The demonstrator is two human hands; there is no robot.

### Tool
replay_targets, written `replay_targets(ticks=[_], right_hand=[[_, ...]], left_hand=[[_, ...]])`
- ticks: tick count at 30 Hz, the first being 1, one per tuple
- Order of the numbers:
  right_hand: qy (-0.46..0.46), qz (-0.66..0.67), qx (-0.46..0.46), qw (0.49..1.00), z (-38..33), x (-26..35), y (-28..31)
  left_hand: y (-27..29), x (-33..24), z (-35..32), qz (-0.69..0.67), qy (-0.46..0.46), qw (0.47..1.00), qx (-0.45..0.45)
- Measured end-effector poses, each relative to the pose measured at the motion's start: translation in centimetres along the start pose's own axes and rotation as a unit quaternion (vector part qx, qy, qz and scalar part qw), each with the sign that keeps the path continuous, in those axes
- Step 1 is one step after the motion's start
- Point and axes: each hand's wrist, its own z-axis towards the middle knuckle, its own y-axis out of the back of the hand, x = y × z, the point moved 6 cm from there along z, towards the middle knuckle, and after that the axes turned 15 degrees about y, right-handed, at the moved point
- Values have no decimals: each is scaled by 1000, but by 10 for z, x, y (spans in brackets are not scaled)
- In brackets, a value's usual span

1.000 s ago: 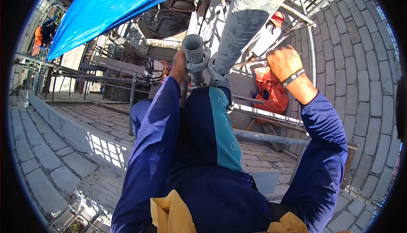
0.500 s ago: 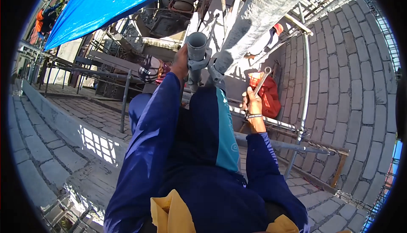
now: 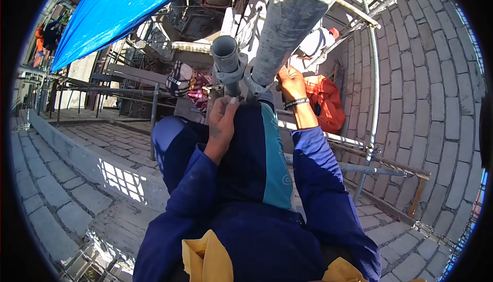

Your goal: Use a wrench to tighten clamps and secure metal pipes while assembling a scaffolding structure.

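Observation:
A short grey steel tube (image 3: 225, 61) stands open-ended in front of me, beside a thicker metal pole (image 3: 292, 25) that slants away to the upper right. A scaffold clamp (image 3: 231, 75) wraps the tube, and its other half (image 3: 255, 82) sits around the pole. My left hand (image 3: 222, 120) is just below the tube's clamp, thumb and fingers pinched together; what lies between them is too small to make out. My right hand (image 3: 291, 82) is closed at the pole's right side, by the clamp. The pole hides the wrench that it held a moment earlier.
Two people are below: one in a patterned cap (image 3: 179, 80) at left, another with a red-and-white head covering (image 3: 317, 40) beyond the pole. An orange-red bag or cloth (image 3: 326, 105) lies right. Scaffold rails (image 3: 374, 87), a blue tarp (image 3: 128, 10) and block walls (image 3: 416, 87) surround me.
My left hand has let go of the tube's side and moved down below the clamp. The right hand has gone up and left to the pole, taking the wrench out of sight.

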Motion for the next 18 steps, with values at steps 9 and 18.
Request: replay_targets(ticks=[9,18], right_hand=[[96,-106,28,989,-1,16,-3],[112,-76,-23,991,-12,15,5]], left_hand=[[-114,-206,-40,147,-457,876,51],[-119,-216,-29,211,-409,888,19]])
